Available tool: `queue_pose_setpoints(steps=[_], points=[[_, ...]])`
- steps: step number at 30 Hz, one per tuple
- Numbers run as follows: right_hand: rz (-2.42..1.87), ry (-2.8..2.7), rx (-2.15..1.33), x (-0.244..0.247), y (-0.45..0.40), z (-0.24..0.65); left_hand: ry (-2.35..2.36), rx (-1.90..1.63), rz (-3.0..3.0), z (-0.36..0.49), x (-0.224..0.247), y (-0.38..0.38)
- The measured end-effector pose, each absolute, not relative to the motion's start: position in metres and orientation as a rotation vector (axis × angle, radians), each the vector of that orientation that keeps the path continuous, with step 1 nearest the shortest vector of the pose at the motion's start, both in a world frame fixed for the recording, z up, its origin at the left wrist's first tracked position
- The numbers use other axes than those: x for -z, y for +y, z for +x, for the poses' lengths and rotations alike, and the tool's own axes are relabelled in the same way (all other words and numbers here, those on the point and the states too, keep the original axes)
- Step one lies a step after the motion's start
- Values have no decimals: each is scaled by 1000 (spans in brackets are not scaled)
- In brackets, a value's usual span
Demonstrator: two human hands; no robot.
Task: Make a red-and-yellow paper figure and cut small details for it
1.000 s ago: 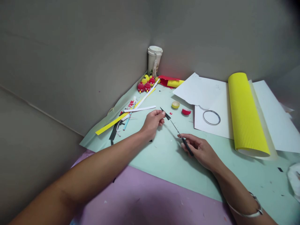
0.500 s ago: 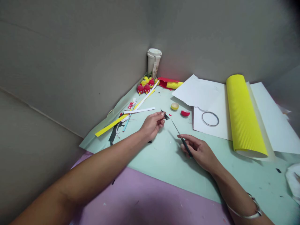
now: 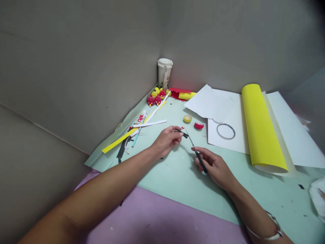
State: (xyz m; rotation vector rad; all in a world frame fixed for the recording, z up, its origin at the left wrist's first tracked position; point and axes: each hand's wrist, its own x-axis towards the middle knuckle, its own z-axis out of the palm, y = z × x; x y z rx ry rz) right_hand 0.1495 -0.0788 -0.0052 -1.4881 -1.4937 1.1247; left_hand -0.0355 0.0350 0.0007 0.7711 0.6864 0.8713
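Note:
Between thumb and fingers, my left hand (image 3: 168,140) pinches a small black paper piece (image 3: 186,135) with slits cut into its end. My right hand (image 3: 212,164) grips scissors (image 3: 200,159) with black handles, and their thin blades point up beside the slit end of the paper. Whether the blades touch the paper I cannot tell. Just beyond my hands sit a yellow half-round cup (image 3: 187,118) and a red half-round cup (image 3: 199,125). A tiny red scrap (image 3: 182,128) lies near my left fingertips.
Paper strips, a yellow one (image 3: 114,144) among them, lie left on the green sheet (image 3: 162,179). Several red and yellow round figures (image 3: 150,100) stand by a white lidded cup (image 3: 165,73). To the right are white sheets (image 3: 225,101), a ring (image 3: 226,131) and a yellow corrugated roll (image 3: 264,128).
My left hand has turned the black paper so its slit end points more to the right, nearer the scissor blades. The whole view has shifted slightly.

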Motion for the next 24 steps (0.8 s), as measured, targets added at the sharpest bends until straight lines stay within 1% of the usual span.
queue_pose_setpoints(steps=[4, 10, 18, 24], points=[[-1417, -1443, -1168, 4, -78, 151, 688, -850, 851, -36, -1, 33], [-1443, -1432, -1145, 2, -76, 154, 693, -849, 774, -36, 1, 37], [-1386, -1346, -1340, 1, -76, 156, 720, -916, 982, -35, 1, 35], [-1375, -1309, -1369, 0, -76, 156, 694, -928, 950, -38, -2, 36]])
